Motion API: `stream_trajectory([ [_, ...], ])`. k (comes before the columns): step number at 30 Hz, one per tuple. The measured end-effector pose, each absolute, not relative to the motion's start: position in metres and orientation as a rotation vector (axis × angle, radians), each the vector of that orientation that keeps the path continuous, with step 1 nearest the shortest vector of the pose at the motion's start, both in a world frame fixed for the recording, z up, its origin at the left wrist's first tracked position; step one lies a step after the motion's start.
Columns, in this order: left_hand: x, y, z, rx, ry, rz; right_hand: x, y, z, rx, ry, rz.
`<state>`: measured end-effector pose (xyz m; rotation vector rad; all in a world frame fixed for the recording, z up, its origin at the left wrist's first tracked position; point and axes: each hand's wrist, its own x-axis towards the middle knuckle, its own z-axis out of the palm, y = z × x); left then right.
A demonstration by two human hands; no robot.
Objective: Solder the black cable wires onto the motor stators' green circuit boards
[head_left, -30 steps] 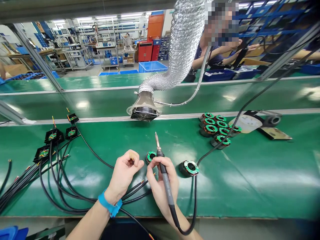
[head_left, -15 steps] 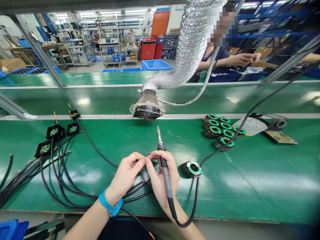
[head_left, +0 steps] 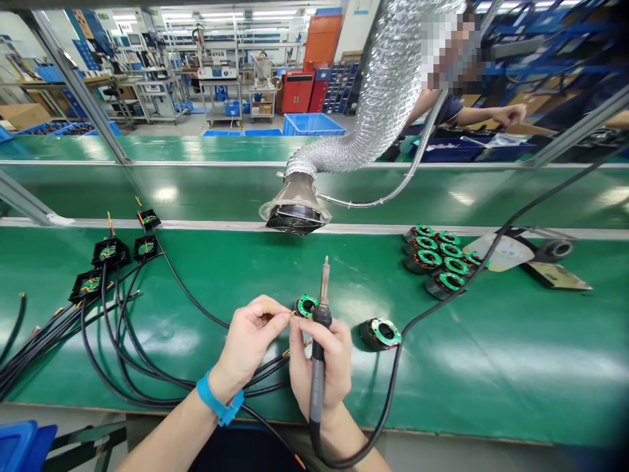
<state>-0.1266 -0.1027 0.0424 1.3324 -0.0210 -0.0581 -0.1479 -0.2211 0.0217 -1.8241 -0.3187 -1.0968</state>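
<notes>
The fingers [head_left: 275, 313] of the left hand [head_left: 250, 344] are pinched shut on a thin wire [head_left: 291, 313], low in the middle of the frame. The wire end sits just beside a small green ring part [head_left: 306, 305] on the worktop [head_left: 491, 354]. The right hand [head_left: 322, 367] is closed around a soldering iron [head_left: 317, 383]. The iron stands almost straight up, with its metal tip on top. Its black cord loops under the hand and runs off to the upper right. A blue band [head_left: 216, 400] is on the left wrist.

The worktop is a long, shiny green mat. A second ring part [head_left: 381, 333] lies just right of the right hand. A bunch of ring parts [head_left: 437, 259] sits close together farther right. Beside them is a white round stand [head_left: 506, 251]. On the left, many black cables [head_left: 122, 341] curl over the mat and lead to black square parts [head_left: 105, 252].

A silver bendy hose [head_left: 378, 85] hangs from the top. Its round mouth [head_left: 295, 219] hangs above the iron's tip in the frame.

Behind it run more green benches. At the upper right another person's hand [head_left: 508, 115] is held over the far bench. Far back stand a blue bin [head_left: 314, 123], a red cabinet [head_left: 297, 92] and metal carts under bright ceiling lights.
</notes>
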Motion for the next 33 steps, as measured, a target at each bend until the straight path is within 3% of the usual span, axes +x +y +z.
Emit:
stream_trajectory([
  [8,-0.131,-0.106,0.049,1.519,-0.088,0.007,-0.148,-0.243,0.021,-1.667,-0.242,-0.743],
  [15,-0.139,-0.108,0.046,1.950,-0.548,0.207,-0.148,-0.277,0.031,-1.822,-0.354,-0.519],
  [24,-0.138,-0.106,0.043,2.004,-0.760,-0.094,-0.153,-0.304,0.037,-1.938,-0.751,-0.268],
  [33,-0.136,-0.105,0.046,1.975,-0.815,-0.232,-0.151,-0.311,0.045,-1.946,-0.790,-0.092],
])
